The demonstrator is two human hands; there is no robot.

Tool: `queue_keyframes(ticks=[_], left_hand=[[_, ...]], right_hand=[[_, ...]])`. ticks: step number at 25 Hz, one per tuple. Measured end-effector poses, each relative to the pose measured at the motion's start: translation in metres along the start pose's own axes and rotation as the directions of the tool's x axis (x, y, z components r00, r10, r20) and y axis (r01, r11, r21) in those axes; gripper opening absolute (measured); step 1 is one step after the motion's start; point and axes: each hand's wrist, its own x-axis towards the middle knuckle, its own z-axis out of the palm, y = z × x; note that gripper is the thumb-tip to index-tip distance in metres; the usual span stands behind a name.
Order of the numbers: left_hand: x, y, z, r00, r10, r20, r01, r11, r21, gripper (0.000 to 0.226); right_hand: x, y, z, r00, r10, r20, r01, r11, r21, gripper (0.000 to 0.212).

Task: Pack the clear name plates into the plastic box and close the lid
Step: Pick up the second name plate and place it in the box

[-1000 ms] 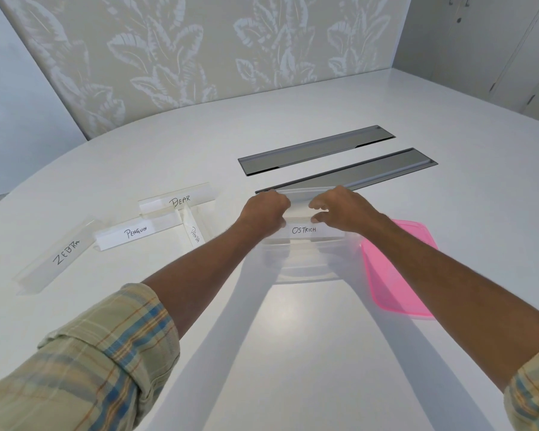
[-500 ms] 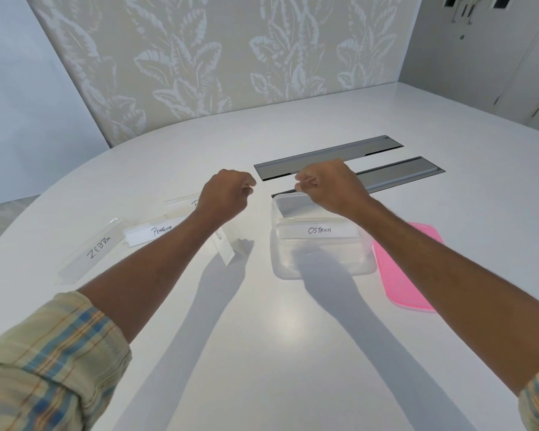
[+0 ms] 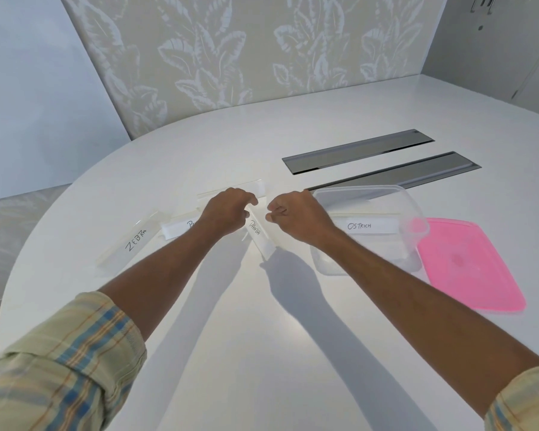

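Going for the Panda plate next

Head view: the left hand (image 3: 227, 209) is curled over the top end of the Panda plate (image 3: 260, 239), maybe just touching it, and the right hand (image 3: 293, 213) hovers beside it half-closed and empty. The Ostrich plate (image 3: 367, 226) is already in the box (image 3: 414, 225), with the pink lid (image 3: 470, 269) off on the counter (image 3: 262, 337). I'd pinch it by the ends and lay it flat alongside Ostrich.
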Motion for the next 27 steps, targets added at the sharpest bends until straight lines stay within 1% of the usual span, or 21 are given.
queue_keyframes(ticks=[2, 6, 8, 16, 21, 25, 27], left_hand=[[0.002, -0.010, 0.006, 1.000, 0.011, 0.026, -0.011, 1.000, 0.013, 0.041], [0.007, -0.026, 0.020, 0.998, 0.034, 0.052, -0.035, 0.999, 0.016, 0.048], [0.011, -0.032, 0.026, 0.996, 0.062, 0.062, -0.063, 0.998, 0.017, 0.052], [0.029, -0.047, 0.037, 0.987, 0.143, 0.074, -0.147, 0.988, 0.044, 0.058], [0.038, -0.043, 0.035, 0.972, 0.196, 0.126, -0.207, 0.976, 0.075, 0.062], [0.042, -0.039, 0.032, 0.964, 0.231, 0.135, -0.247, 0.962, 0.114, 0.056], [0.042, -0.037, 0.031, 0.962, 0.234, 0.140, -0.250, 0.962, 0.107, 0.053]], right_hand=[[0.001, -0.001, 0.020, 0.997, 0.071, 0.008, -0.071, 0.997, -0.032, 0.029], [0.002, 0.005, 0.056, 0.972, 0.230, 0.039, -0.223, 0.966, -0.129, 0.050], [0.003, 0.008, 0.071, 0.960, 0.277, 0.037, -0.267, 0.950, -0.164, 0.050], [0.008, 0.004, 0.098, 0.955, 0.280, -0.093, -0.295, 0.913, -0.281, 0.043], [0.010, 0.002, 0.096, 0.949, 0.299, -0.101, -0.315, 0.911, -0.268, 0.041], [0.010, 0.006, 0.087, 0.947, 0.304, -0.100, -0.320, 0.889, -0.328, 0.033], [0.008, 0.011, 0.082, 0.944, 0.312, -0.105, -0.329, 0.885, -0.329, 0.029]])
